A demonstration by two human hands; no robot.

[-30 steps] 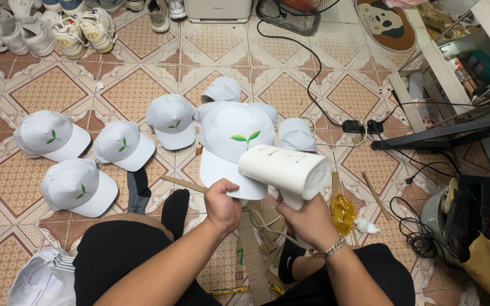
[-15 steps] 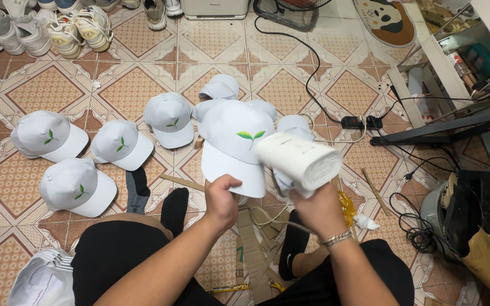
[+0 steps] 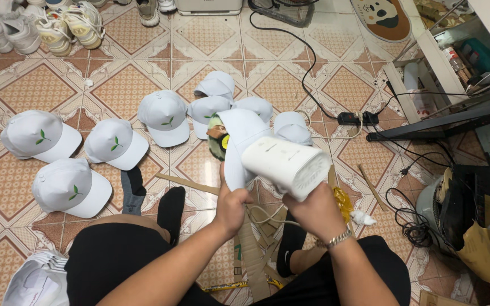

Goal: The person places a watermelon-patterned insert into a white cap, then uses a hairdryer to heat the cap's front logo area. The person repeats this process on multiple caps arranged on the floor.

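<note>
My left hand point(image 3: 231, 204) grips the brim of a white cap point(image 3: 238, 136), held up and turned sideways over a green and yellow form point(image 3: 218, 139) that shows inside it. A white hand-held steamer point(image 3: 283, 165) is in my right hand point(image 3: 316, 214), its body pressed close against the right side of the cap. A watch sits on my right wrist. I sit on the tiled floor with my legs in black trousers below both hands.
Several white caps with a green leaf mark lie on the floor: point(image 3: 41, 133), point(image 3: 114, 143), point(image 3: 69, 184), point(image 3: 165, 113), more behind the held cap. A stack of caps point(image 3: 35, 280) is bottom left. Cardboard strips point(image 3: 250, 249), power strip point(image 3: 357, 118), cables, shoes point(image 3: 58, 22), shelf point(image 3: 455, 56).
The held cap has turned from facing me, leaf mark up, to side-on, showing the form inside. The steamer has come down and closer to me against the cap.
</note>
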